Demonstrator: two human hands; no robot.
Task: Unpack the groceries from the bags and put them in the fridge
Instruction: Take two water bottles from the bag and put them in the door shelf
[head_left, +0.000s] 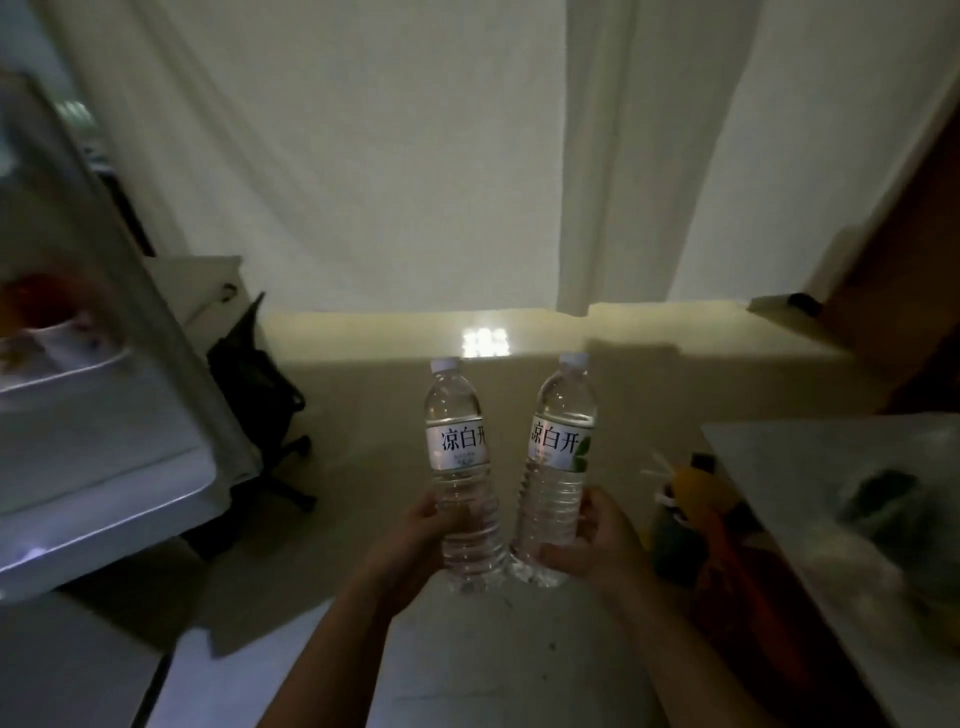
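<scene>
Open fridge (104, 467) at 9 o'clock, door swung out, lit white shelves showing; something red and blurred sits on an upper shelf, can't tell what. Dark bag-like thing (254, 384) on the floor at about 10 o'clock from the hands, next to the fridge edge.

Centre frame: two water bottles, both clear, white caps, white labels with Chinese text. Left bottle (460, 467) held by left hand (415, 540), fingers wrapped round the lower ribbed part. Right bottle (558, 467) held by right hand (597, 540), thumb and fingers curled round its lower half. Both bottles stand roughly upright, caps toward 12 o'clock, long axes splaying slightly apart at the top; bases touch or nearly touch.

Key relation: fridge lies at 9 o'clock from both hands, so the left hand and its bottle are nearer the shelves; right bottle has further to travel. Likely the bottles go in upright or get tipped onto a shelf, left one first, judging by position.

Right side, 3 to 4 o'clock: tabletop (779, 467) with a blurred plastic bag (878, 525) holding dark and green items, count unclear. Just left of the tabletop edge, low down, a cluster of colourful things, yellow, orange, green (691, 519), too blurred to name.

Count: bottles 2, hands 2, fridge 1, bags visible 1 on tabletop, maybe 1 on floor
</scene>
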